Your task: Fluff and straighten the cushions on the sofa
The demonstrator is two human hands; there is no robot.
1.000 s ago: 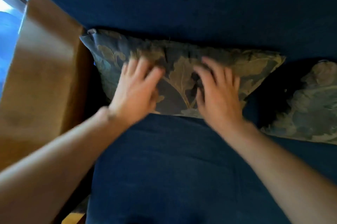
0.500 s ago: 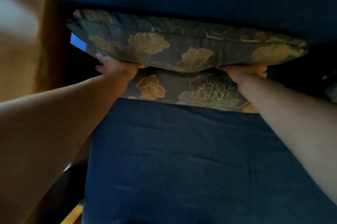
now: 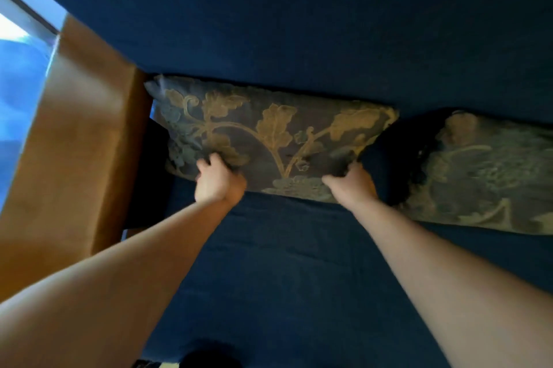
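A dark cushion with a gold leaf pattern (image 3: 269, 140) leans against the blue sofa back (image 3: 299, 23) at the left end of the seat. My left hand (image 3: 217, 180) grips its lower left part, fingers curled into the fabric. At the lower right edge, my right hand (image 3: 350, 185) pinches the fabric. A second patterned cushion (image 3: 484, 170) lies to the right, apart from both hands, partly cut off by the frame edge.
The blue seat (image 3: 284, 263) stretches below the cushions. A brown wooden armrest (image 3: 74, 143) borders the sofa on the left, with a bright window or floor area (image 3: 18, 68) beyond it.
Half a second ago the cushion was lifted high on both hands. Now it is lower, on the seat against the back, and my hands grip its lower edge.
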